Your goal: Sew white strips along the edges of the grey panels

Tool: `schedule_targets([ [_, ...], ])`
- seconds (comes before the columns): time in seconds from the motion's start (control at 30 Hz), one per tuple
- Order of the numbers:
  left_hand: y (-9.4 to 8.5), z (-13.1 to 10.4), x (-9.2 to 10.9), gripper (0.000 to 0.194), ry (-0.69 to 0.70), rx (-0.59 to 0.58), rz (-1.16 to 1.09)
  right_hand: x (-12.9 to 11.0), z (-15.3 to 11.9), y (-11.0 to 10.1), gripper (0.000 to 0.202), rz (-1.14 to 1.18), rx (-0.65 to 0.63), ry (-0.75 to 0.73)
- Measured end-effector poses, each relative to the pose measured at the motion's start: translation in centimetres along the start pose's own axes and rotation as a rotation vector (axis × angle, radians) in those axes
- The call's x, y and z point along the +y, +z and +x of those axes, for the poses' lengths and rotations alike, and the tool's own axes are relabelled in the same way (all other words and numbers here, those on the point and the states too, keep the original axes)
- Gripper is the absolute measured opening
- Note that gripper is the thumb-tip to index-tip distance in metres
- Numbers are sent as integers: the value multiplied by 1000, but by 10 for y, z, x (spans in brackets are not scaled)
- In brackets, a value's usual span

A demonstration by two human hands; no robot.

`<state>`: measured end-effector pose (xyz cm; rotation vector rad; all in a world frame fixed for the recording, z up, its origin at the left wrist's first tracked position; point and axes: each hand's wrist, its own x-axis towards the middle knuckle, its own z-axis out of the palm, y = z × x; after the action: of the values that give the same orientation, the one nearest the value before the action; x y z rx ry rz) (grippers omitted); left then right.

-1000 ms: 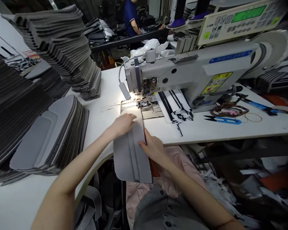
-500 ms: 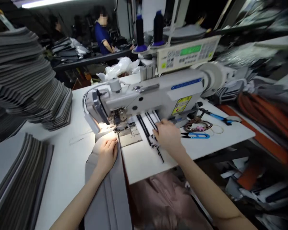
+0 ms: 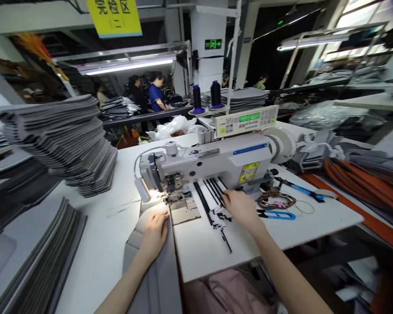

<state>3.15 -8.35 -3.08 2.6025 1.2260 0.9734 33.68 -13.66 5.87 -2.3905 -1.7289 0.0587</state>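
My left hand (image 3: 156, 233) lies flat on a long grey padded fabric panel (image 3: 152, 283), fingertips close to the needle area of a white sewing machine (image 3: 212, 159). The panel's far end lies at the lit presser foot (image 3: 170, 198). Beneath the machine arm, several narrow black strips (image 3: 203, 205) lie side by side on the white table. My right hand (image 3: 244, 211) is at their right edge, its fingers curled down and closed on a black strip; the thumb is mostly hidden. Blue-handled thread snips (image 3: 278, 215) lie just right of that hand.
Tall stacks of grey panels (image 3: 68, 148) stand at the left, with another pile (image 3: 49, 257) nearer. Brown cord (image 3: 275, 198) and a blue-handled tool (image 3: 298, 188) lie at the right. Orange-edged pieces (image 3: 363, 183) are beyond. Thread cones (image 3: 215, 95) rise behind the machine; people work farther back.
The head view has tilted up, showing more of the room. My left hand stays on the panel by the needle. My right hand stays at the black strips, its fingers shifted slightly along them.
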Motion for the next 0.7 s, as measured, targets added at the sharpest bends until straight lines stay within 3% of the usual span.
schedule_targets([
  [0.23, -2, -5, 1, 29, 24, -11, 5, 7, -3, -4, 33, -8, 80, 105],
  [0.5, 3, -2, -9, 27, 110, 56, 43, 12, -2, -7, 33, 40, 273, 179],
  [0.57, 4, -1, -11, 26, 130, 66, 48, 19, -7, -3, 28, 122, 365, 111],
  [0.7, 4, 0, -11, 26, 145, 70, 54, 35, -35, 8, 16, 445, 769, -246],
])
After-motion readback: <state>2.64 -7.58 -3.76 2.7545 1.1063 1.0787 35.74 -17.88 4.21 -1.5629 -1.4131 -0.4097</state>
